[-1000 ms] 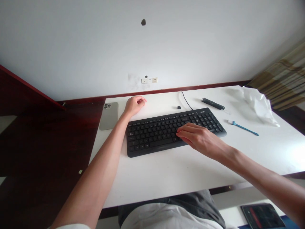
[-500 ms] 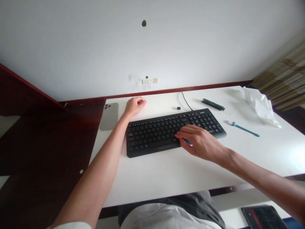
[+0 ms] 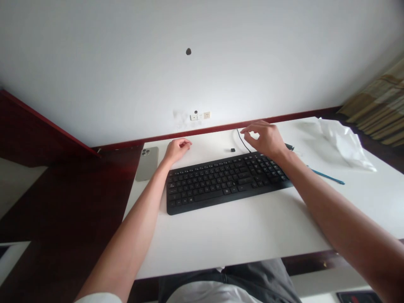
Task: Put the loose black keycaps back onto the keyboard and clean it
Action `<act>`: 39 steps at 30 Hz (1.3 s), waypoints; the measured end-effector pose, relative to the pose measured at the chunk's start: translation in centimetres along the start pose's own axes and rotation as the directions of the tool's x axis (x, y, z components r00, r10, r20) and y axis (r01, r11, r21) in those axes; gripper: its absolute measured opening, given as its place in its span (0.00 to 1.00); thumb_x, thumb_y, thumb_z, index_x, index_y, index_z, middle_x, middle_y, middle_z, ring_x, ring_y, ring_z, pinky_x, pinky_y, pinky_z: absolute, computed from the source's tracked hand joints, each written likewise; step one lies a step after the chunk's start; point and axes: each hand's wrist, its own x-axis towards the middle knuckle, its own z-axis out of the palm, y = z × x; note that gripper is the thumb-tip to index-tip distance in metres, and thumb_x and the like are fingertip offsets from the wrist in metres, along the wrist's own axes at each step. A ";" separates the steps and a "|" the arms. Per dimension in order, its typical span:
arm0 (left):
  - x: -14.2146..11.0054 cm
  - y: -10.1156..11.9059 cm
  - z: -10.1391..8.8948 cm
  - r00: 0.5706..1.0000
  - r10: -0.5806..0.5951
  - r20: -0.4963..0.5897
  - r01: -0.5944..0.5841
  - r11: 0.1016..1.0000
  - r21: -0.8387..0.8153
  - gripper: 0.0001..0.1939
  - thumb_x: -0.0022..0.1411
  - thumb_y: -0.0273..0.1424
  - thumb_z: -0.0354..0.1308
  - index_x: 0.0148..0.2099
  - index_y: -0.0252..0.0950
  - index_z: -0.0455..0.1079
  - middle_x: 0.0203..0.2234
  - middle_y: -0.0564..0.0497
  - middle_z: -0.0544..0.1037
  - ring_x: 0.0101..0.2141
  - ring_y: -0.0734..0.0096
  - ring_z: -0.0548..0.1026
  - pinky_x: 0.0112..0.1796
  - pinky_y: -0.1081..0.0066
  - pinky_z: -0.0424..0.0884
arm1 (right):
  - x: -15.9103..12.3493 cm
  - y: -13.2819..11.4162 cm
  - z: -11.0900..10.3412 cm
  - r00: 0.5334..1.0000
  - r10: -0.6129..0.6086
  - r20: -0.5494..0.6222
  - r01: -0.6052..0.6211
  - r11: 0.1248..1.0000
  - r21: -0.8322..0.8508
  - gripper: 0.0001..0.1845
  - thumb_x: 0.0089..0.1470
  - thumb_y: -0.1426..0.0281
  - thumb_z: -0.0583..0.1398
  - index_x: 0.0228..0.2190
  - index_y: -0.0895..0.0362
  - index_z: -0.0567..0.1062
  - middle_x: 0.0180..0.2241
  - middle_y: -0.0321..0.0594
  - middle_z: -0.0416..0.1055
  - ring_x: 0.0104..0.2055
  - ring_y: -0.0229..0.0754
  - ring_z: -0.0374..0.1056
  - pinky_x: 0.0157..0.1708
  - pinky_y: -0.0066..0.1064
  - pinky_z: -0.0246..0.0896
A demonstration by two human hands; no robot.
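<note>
A black keyboard (image 3: 205, 181) lies slightly angled on the white table. Over its far right part, my right hand (image 3: 265, 136) is raised, thumb and forefinger tips close together in a pinch; anything between them is too small to make out. My left hand (image 3: 177, 150) rests on the table behind the keyboard's left end, its fingers loosely curled with nothing visible in them. Between the hands, beyond the keys, sits a small black keycap-like piece (image 3: 232, 150). The keyboard's cable (image 3: 243, 141) runs toward the wall. My right forearm covers the keyboard's right end.
At the left edge of the white table (image 3: 240, 235) lies a phone (image 3: 147, 164), camera side up. To the right are a thin blue tool (image 3: 328, 176), a partly covered black object (image 3: 289, 147) and a crumpled white plastic bag (image 3: 344, 143). Wall sockets (image 3: 200, 116) are behind.
My right hand has lifted off the lower keys and moved away from me, over the keyboard's far edge. My left hand stays in place. The view has tilted up slightly.
</note>
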 end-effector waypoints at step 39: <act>-7.1 19.4 -0.5 0.627 -0.157 0.763 -0.320 0.841 0.436 0.28 0.63 0.22 0.52 0.54 0.56 0.82 0.54 0.58 0.82 0.51 0.58 0.79 0.53 0.63 0.72 | -2.4 0.9 2.0 0.993 -0.015 0.121 0.003 0.995 0.097 0.13 0.62 0.72 0.60 0.40 0.54 0.86 0.41 0.42 0.84 0.45 0.50 0.78 0.46 0.42 0.73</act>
